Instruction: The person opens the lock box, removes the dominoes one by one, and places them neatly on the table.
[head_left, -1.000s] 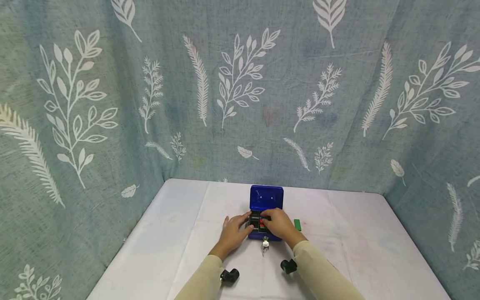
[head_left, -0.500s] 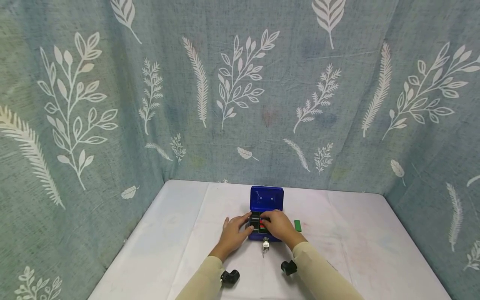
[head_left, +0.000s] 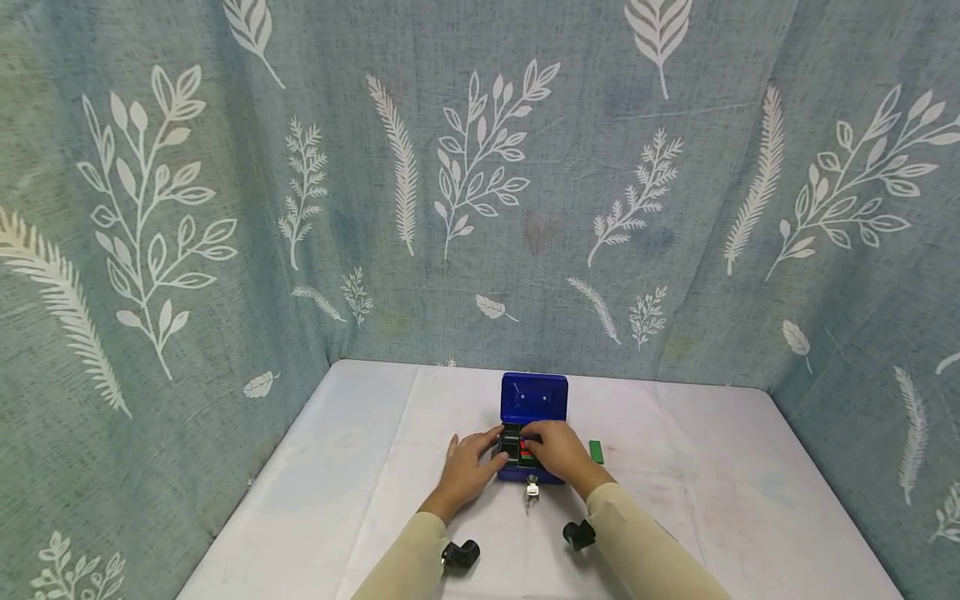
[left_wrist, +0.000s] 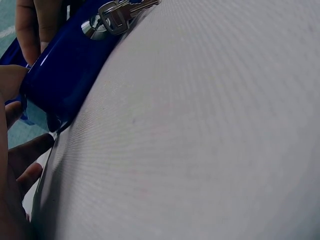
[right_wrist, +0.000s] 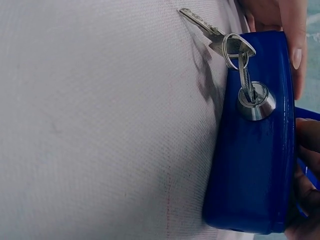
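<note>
A small blue cash box (head_left: 529,472) stands on the white table with its lid (head_left: 533,398) raised upright. Inside is a black tray (head_left: 512,442) with red and green pieces. My left hand (head_left: 468,467) lies against the box's left side, thumb on its rim, fingers relaxed (left_wrist: 22,165). My right hand (head_left: 557,451) reaches over the tray with curled fingers; what they touch is hidden. A key sits in the front lock (right_wrist: 256,101), with a second key (right_wrist: 200,22) on its ring lying on the table.
A green block (head_left: 596,451) lies on the table (head_left: 712,508) just right of the box. Patterned blue-green cloth (head_left: 480,183) walls the table on three sides. Black wrist mounts (head_left: 459,552) show near both sleeves.
</note>
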